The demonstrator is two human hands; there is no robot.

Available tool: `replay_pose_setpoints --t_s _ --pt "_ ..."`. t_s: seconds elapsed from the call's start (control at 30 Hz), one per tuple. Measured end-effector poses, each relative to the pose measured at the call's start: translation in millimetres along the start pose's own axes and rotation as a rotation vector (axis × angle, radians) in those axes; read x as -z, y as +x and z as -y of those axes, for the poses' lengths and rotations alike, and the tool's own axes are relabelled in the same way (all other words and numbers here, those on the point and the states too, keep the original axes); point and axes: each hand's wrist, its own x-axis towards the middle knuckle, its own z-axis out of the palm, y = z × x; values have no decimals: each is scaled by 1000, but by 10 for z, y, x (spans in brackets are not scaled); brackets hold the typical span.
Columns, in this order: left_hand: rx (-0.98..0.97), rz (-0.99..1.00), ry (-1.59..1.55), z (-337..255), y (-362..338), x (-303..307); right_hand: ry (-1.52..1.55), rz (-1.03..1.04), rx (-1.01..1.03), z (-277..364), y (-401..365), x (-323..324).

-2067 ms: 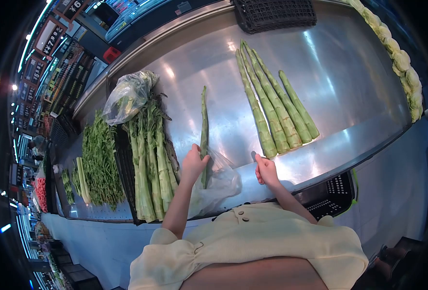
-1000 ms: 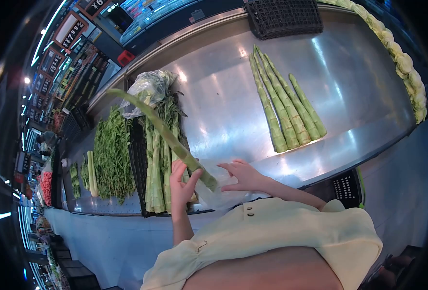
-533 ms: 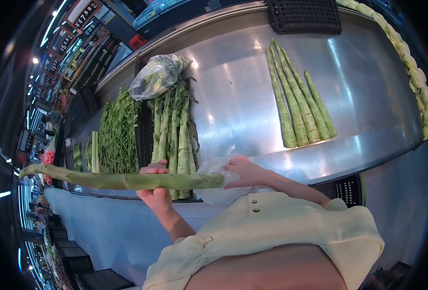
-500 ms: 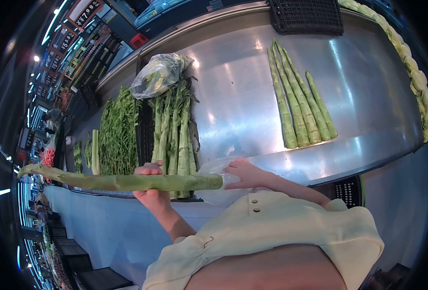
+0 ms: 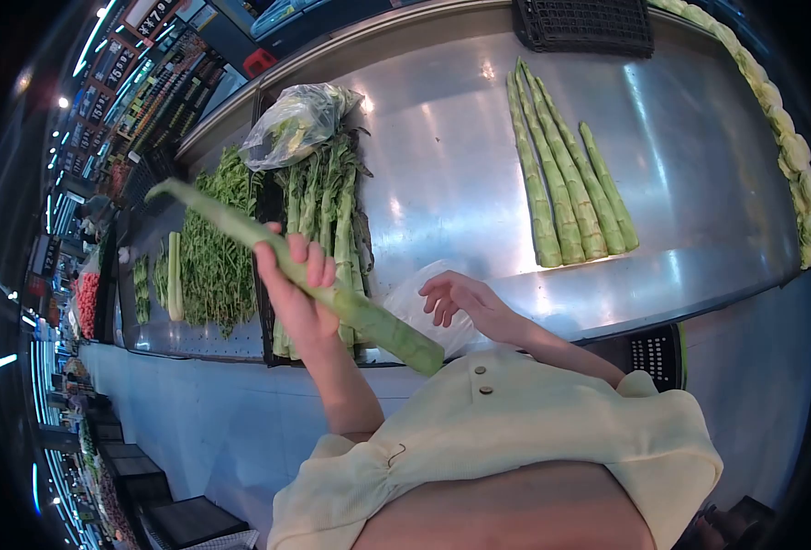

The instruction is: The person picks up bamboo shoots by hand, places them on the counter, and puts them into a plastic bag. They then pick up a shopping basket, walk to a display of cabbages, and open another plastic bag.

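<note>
Supermarket produce section, stainless steel display counter (image 5: 699, 137) laid with long green stalks (image 5: 566, 174), leafy greens (image 5: 208, 257), a row of pale cabbages (image 5: 795, 151); price signs (image 5: 149, 13) overhead, stocked shelves (image 5: 140, 101) behind

We are gripping a long bamboo shoot (image 5: 378, 323) beside a clear plastic bag (image 5: 412, 301).

We are holding the shoot in our left hand (image 5: 294, 286), which is clenching around its middle, so it is slanting through the air: the thin, pointed tip is rising up and away to the left, while the thick cut base is dipping low towards our chest. Its pale green skin is showing overlapping sheaths and looking whole. The bag is lying crumpled and translucent at the near edge of the steel counter (image 5: 442, 165), just beside the shoot's base, with our right hand (image 5: 460, 298) resting loosely spread fingers on it.
</note>
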Motion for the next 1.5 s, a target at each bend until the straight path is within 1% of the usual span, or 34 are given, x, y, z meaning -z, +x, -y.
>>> replay_pose_setpoints --t_s 0.03,0.07,0.13,0.17,0.2,0.23,0.27,0.3,0.33,0.37,0.4,0.43,0.47,0.5,0.53,0.57,0.6,0.63,0.7,0.77,0.83,0.87,0.9,0.97,1.0,1.07,1.13,1.2,1.23,1.3,1.37,1.43,1.5 --pt "72 -101 134 171 56 -42 302 79 -68 104 -62 -3" --pt "167 -141 213 327 154 -42 296 75 -74 208 -130 -42" --pt "302 -137 343 701 316 -10 -189 -60 -97 353 -269 -153" --pt "363 -146 377 881 397 3 -197 -62 -100 351 -313 -154" --pt "425 -153 411 1052 473 10 -295 -164 -129 329 -351 -138" --pt "424 -145 404 1218 538 23 -393 -269 -157 290 -388 -111" --pt "495 -139 390 1377 598 33 -401 -275 -155 173 -437 -66" --pt "566 -132 379 1535 654 40 -296 -396 -111 -22 -490 8" --pt "568 -124 375 1687 702 41 -188 -514 -65 -185 -527 98" --pt "580 -76 467 1836 749 38 -193 -521 -61 -316 -558 213" --pt "591 -27 560 1998 798 48 -32 -679 -40 -433 -595 328" --pt "593 -19 559 2190 849 91 135 -834 -19 -482 -620 390" --pt "543 53 636 2403 895 159 339 -951 -14 -447 -599 423" --pt "493 126 711 2596 934 228 340 -958 -12 -466 -614 502" --pt "499 131 713 2772 972 293 407 -954 -22 -515 -653 599" --pt "416 162 858 2938 1014 353 474 -949 -31 -543 -673 668" --pt "328 196 1000 3026 1031 372 428 -992 -129 -489 -658 674" --pt "330 210 1001 3090 1045 407 432 -1001 -120 -531 -640 653" --pt "371 290 1132 3195 1079 435 297 -1080 -48 -686 -624 601" --pt "337 301 1117 3283 1059 444 289 -1119 -49 -795 -652 639" --pt "311 312 1113 3314 1038 465 422 -1083 -141 -864 -681 689" --pt "288 304 1122 3331 1040 473 588 -1008 -62 -905 -726 747" --pt "265 292 1128 3332 1047 451 594 -1017 -54 -925 -715 748" --pt "245 298 1153 3336 1071 409 567 -1139 -100 -969 -713 736" --pt "228 291 1178 3311 1045 391 576 -1148 -104 -975 -709 722" --pt "259 290 1133 3280 1055 325 662 -1205 -58 -946 -678 713" --pt "292 283 1085 3365 1109 356 648 -1242 -83 -919 -652 706" --pt "194 298 1124 3475 1170 454 654 -1313 -87 -883 -635 687" --pt "214 297 1133 3457 1168 435 667 -1322 -103 -903 -645 681" --pt "315 341 1043 3465 1159 449 607 -1320 -124 -953 -680 692" --pt "325 354 1090 3508 1154 487 575 -1320 -137 -983 -699 720" --pt "106 514 1134 3570 1134 596 519 -1330 -125 -1040 -705 701" --pt "153 508 1179 3556 1136 608 521 -1339 -117 -1080 -709 688"
